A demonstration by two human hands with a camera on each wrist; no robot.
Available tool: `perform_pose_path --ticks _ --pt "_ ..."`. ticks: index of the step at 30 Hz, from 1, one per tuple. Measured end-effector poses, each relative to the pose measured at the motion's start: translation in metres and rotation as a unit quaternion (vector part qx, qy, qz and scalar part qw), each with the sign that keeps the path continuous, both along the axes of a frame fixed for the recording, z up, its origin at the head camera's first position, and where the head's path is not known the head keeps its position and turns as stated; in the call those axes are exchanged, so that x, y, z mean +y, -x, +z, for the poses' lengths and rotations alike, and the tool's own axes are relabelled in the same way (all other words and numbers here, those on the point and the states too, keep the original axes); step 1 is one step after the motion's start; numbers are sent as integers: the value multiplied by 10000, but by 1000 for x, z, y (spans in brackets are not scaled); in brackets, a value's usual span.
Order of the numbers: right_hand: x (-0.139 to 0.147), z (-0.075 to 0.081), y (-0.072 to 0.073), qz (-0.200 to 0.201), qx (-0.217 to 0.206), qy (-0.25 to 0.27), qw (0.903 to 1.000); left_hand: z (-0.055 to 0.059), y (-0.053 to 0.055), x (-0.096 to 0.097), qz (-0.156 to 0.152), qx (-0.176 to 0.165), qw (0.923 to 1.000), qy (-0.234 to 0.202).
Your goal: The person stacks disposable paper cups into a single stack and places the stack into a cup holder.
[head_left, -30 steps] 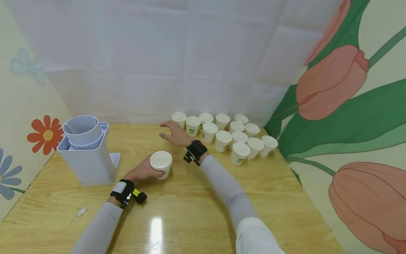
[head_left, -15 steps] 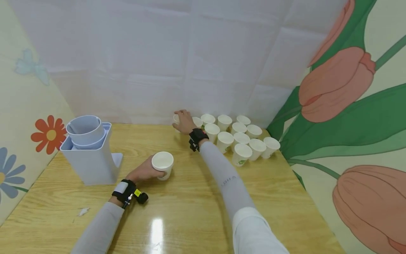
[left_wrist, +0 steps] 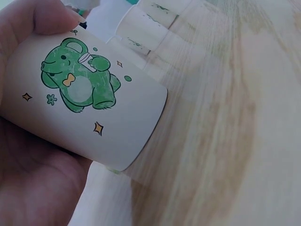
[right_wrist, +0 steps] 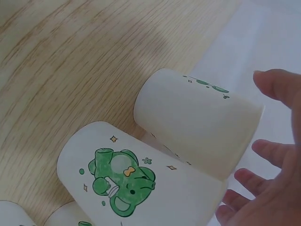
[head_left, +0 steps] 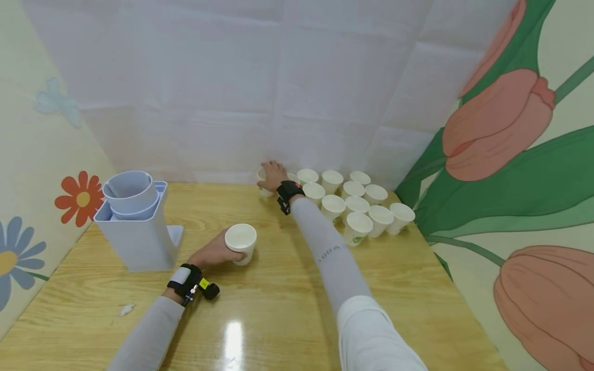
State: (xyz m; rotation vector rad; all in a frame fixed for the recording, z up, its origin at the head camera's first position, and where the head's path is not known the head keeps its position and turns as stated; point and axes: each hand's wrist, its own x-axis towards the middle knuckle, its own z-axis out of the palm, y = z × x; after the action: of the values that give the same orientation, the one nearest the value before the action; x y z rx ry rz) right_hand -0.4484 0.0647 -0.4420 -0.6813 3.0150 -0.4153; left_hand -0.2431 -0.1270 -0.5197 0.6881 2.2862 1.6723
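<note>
My left hand (head_left: 213,251) grips a white paper cup (head_left: 241,238) upright at the middle of the wooden table, thumb on its near side. A green cartoon animal decorates this held cup (left_wrist: 80,94) in the left wrist view. Farther back, my right hand (head_left: 274,176) reaches over the back-left cup (head_left: 266,192) of a group. In the right wrist view, the thumb and spread fingers stand around the rim end of that cup (right_wrist: 197,122), with a gap beside the thumb. A neighbouring printed cup (right_wrist: 117,174) is close against it.
Several more paper cups (head_left: 357,206) stand clustered at the back right. To the left is a pale blue bin (head_left: 139,247) with round containers (head_left: 130,193) in its top. A white sheet (head_left: 209,77) hangs behind the table; painted walls flank it.
My right hand has moved back and to the right, from beside the back-left cup to over it. The left hand keeps holding its cup in about the same place.
</note>
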Motion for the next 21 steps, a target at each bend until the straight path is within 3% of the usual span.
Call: perform_pose_path --ticks 7,14,21 --pt "-4 -1 0 15 -127 -279 9995 -1 0 0 -33 67 10000 -51" --pt "-6 2 -4 -50 -311 -416 9986 -3 -1 0 -190 387 9990 -149" --pt "-8 3 -6 -6 -364 -516 9980 -1 -1 0 19 -51 10000 0"
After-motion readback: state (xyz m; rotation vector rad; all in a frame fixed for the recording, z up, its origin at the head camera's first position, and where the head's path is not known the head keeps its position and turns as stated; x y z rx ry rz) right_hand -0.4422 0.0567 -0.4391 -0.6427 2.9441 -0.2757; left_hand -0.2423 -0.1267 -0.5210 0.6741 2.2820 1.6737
